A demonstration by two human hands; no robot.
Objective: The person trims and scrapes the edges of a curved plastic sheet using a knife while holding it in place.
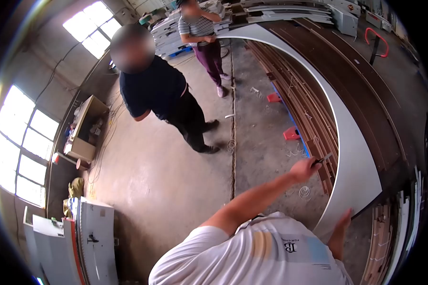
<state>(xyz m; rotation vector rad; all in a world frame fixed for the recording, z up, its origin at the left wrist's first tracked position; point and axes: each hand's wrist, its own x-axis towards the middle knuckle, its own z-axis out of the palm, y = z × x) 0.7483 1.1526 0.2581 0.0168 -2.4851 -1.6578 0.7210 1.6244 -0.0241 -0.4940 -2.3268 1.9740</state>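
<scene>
My left hand (305, 170) is closed around the dark handle of a small knife (324, 158), whose blade points up and right, over the brown strips. Long, pale and curved, a white panel (352, 161) runs from my body to a co-worker in a striped shirt (202, 28), who has a hand at its far end. My right hand (345, 221) is at the near edge of this panel, gripping it, with its fingers partly hidden.
Another co-worker in a dark shirt (152, 88) stands ahead to the left. Brown strips (295, 90) and dark boards (352, 95) are stacked under and beside the panel. Red supports (291, 133) stand by the stack. A white cabinet (97, 237) is at lower left.
</scene>
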